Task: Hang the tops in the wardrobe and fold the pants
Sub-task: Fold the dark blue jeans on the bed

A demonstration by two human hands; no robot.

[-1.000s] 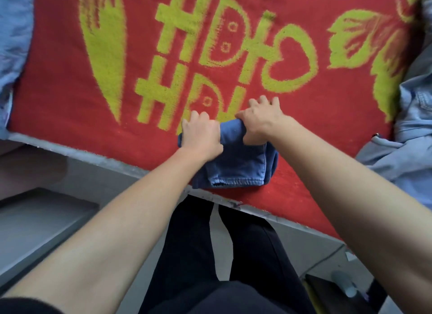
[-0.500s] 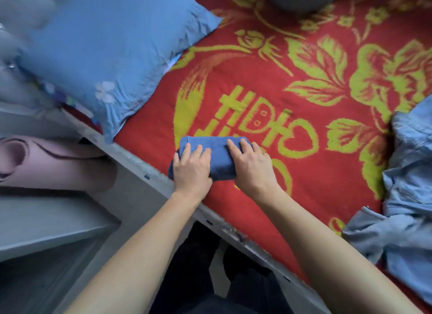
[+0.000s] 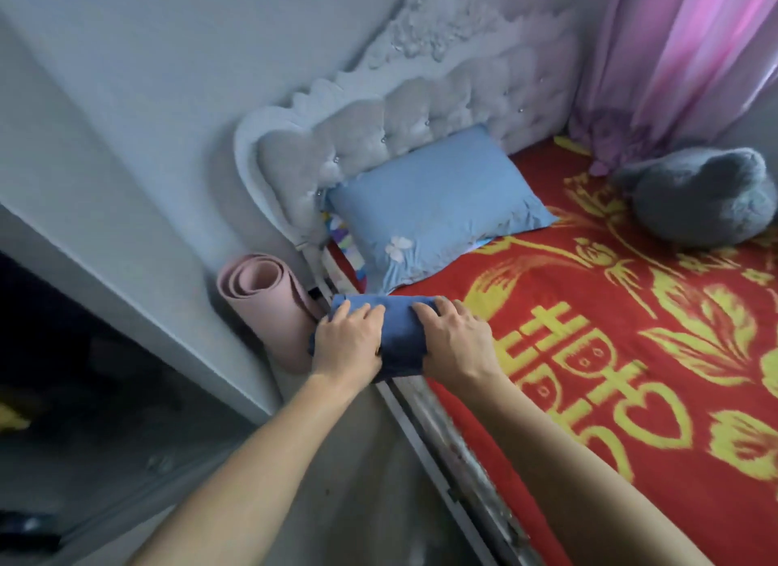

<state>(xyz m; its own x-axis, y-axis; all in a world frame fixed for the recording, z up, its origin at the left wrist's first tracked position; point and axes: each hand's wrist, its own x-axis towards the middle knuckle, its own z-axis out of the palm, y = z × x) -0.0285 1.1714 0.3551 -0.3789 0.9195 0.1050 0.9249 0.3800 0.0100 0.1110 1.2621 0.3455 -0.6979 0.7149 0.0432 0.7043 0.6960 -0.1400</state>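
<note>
Left hand (image 3: 347,342): laid on the left end of the pants (image 3: 402,348), fingers spread and near straight, thumb hidden
Right hand (image 3: 456,342): same on the right end, fingers reaching the far edge; pressing or carrying, cannot tell which
Pants: dark blue, a tight thick bundle between both hands, near side hanging past the rail (image 3: 414,414), far side just beside the pillow (image 3: 433,203) corner
Change: a second ago wider and flatter under clenched hands, then one fold smaller; now closer to the pillow, with the view lifted to the headboard (image 3: 379,136)
Meaning: folding of this pair likely finished, putting away probably next; pale blue clothes seen at the right before now out of view, so tops probably yet to hang
Around: red blanket (image 3: 547,287) under the bundle, pink rolled mat (image 3: 261,308) just left, grey plush (image 3: 699,194) and pink curtain (image 3: 673,60) far right, dark opening (image 3: 63,355) at left
Writing: big yellow 囍 (image 3: 589,388) woven in the blanket; no brand or label readable
</note>
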